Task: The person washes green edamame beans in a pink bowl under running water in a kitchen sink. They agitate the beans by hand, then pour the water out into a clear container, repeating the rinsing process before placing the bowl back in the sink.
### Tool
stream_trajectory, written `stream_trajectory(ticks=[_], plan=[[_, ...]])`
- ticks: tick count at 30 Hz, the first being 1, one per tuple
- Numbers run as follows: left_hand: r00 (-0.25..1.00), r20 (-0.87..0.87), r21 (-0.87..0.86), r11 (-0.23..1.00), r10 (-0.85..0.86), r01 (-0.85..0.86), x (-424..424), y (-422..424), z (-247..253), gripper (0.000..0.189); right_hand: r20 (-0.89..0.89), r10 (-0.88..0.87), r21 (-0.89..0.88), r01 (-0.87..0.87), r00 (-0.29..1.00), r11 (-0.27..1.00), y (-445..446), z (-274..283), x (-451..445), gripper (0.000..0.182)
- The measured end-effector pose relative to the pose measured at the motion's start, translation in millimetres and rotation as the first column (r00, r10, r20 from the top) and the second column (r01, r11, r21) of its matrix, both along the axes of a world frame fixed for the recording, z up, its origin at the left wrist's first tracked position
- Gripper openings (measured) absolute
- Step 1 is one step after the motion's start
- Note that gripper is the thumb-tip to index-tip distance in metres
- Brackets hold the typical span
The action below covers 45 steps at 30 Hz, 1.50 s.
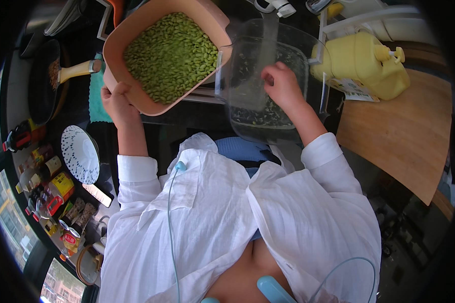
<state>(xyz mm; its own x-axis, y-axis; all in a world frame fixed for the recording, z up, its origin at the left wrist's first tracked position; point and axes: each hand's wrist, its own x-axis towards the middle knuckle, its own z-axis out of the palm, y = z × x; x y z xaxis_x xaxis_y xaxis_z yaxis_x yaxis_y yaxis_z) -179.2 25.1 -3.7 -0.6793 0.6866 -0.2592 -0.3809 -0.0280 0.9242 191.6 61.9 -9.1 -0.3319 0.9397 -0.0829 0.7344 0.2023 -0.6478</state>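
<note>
My left hand (119,102) grips the near left corner of a pink plastic basin (115,49), tilted and filled with many shelled green beans (174,57). To its right is a clear plastic tub (242,121) with water and small pale bits inside. Over this tub my right hand (282,83) has curled fingers; whether they hold anything small cannot be told. Above the tub a white faucet (282,7) is in view, and a blurred pale stream (269,41) runs down from it.
On the left are a frying pan (41,87) with a yellow handle, a teal cloth (98,94), a speckled bowl (79,153), a phone (97,195) and several bottles (60,185). A yellow pump jug (358,64) and a wooden board (402,132) are at right.
</note>
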Motion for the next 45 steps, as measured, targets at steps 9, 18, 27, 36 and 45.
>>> stream_trajectory(ticks=[9, 18, 27, 36, 45], plan=[[1.0, 0.003, 0.02, 1.0, 0.003, -0.003, -4, 2, -5, 0.035, 0.391, 0.105, 0.349, -0.253, 0.914, 0.902, 14, 13, 4, 0.015], [1.0, -0.015, -0.001, 1.0, -0.007, 0.007, -4, -1, -4, 0.036, 0.25, -0.175, 0.48, 0.035, 0.952, 0.876, 25, 27, 6, 0.015], [1.0, 0.004, 0.002, 1.0, -0.012, 0.012, -2, 0, -2, 0.037, -0.509, -0.177, -0.255, 0.049, 0.842, 0.966, 32, 77, 20, 0.02], [1.0, 0.01, 0.028, 1.0, 0.006, -0.007, -4, 1, -5, 0.035, -0.37, -0.251, -0.494, 0.039, 0.895, 0.869, 5, 37, 4, 0.013], [1.0, 0.022, 0.021, 1.0, 0.007, -0.007, -2, 0, -3, 0.035, 0.084, 0.04, -0.157, -0.027, 0.996, 0.987, -12, 15, -15, 0.024]])
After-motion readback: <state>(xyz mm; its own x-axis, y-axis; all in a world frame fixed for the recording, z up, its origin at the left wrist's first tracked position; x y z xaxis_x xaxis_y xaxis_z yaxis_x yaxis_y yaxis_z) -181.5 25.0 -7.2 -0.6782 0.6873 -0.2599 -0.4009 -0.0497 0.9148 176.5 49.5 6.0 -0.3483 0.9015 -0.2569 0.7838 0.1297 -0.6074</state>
